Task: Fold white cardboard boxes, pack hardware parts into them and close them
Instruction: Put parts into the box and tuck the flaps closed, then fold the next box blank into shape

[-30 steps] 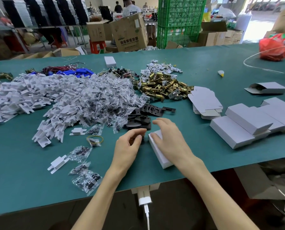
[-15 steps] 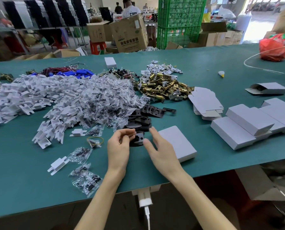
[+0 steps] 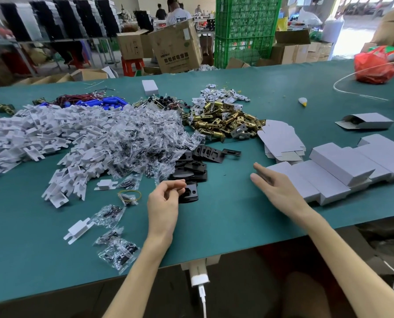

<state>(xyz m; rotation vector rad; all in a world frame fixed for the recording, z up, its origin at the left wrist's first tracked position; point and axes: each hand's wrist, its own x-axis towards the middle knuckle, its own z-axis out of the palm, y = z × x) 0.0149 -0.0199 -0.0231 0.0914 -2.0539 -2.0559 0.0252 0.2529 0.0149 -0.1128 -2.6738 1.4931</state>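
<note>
— Moved item?
— White box (image 3: 310, 180), now joined to the stack (image 3: 342, 161) by the table's (image 3: 225, 221) right edge; my right hand (image 3: 280, 191) spread beside it.
— Left hand (image 3: 163, 203)?
— Pinches black plate (image 3: 190, 193) near front edge.

The tilted brown carton (image 3: 177, 48) at the back carries dark printed characters (too blurred to read); nothing else is legible.
</note>
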